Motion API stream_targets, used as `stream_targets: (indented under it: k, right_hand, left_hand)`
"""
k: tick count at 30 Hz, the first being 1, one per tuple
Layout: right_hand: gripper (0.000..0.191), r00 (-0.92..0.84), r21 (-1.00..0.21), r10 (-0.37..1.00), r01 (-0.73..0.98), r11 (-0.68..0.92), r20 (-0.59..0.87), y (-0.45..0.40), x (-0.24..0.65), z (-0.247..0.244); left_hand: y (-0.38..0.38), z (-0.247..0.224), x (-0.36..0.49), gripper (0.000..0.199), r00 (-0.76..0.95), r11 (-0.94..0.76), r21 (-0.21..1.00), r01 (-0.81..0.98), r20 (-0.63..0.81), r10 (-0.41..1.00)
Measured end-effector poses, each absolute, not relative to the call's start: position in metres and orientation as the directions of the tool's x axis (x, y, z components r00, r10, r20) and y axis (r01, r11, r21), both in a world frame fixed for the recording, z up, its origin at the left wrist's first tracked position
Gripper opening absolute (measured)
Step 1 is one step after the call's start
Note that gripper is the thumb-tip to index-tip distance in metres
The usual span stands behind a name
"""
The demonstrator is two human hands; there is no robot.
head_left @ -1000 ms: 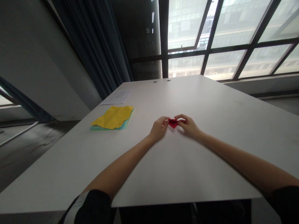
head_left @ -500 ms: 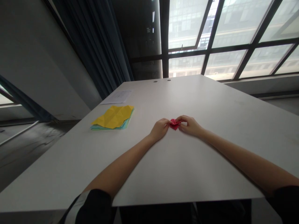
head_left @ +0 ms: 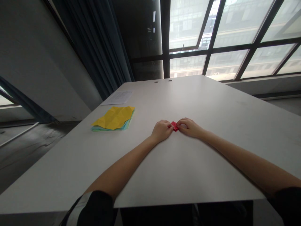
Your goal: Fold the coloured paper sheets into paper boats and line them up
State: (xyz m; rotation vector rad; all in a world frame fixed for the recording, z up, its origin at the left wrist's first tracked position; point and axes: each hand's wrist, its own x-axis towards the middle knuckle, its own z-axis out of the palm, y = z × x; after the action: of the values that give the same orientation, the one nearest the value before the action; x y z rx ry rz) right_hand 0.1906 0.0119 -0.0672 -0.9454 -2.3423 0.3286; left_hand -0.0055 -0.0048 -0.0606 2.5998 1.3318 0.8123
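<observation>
A small piece of folded red paper (head_left: 174, 126) lies at the middle of the white table, between my two hands. My left hand (head_left: 162, 129) has its thumb and fingers closed on the paper's left side. From the right, my right hand (head_left: 189, 127) pinches the other side, its fingertips bent over the paper and close to those of the left. Fingers cover both side edges of the paper, so its full shape is hidden.
To the left on the white table (head_left: 150, 175) rests a creased yellow sheet (head_left: 115, 117) on top of blue-green sheets (head_left: 125, 126). Behind it lies a white printed sheet (head_left: 118, 97). A dark curtain (head_left: 94, 40) and windows stand beyond the table's far side.
My hands have drawn slightly closer together around the red paper. The paper now looks flatter and smaller, with less of it showing between the fingers.
</observation>
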Motion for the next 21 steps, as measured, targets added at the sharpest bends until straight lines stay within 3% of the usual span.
stream_targets:
  k: [10, 21]
  right_hand:
    - [0.01, -0.561, -0.389, 0.709, 0.593, 0.705, 0.427, 0.0115, 0.1871, -0.0698]
    - [0.013, -0.567, -0.362, 0.707, 0.609, 0.705, 0.423, 0.0107, 0.1902, -0.067]
  left_hand:
    - [-0.0024, -0.0628, -0.0065, 0.018, 0.45, -0.57, 0.306, 0.763, 0.38, 0.808]
    - [-0.0024, -0.0618, -0.0073, 0.027, 0.364, -0.493, 0.269, 0.827, 0.412, 0.835]
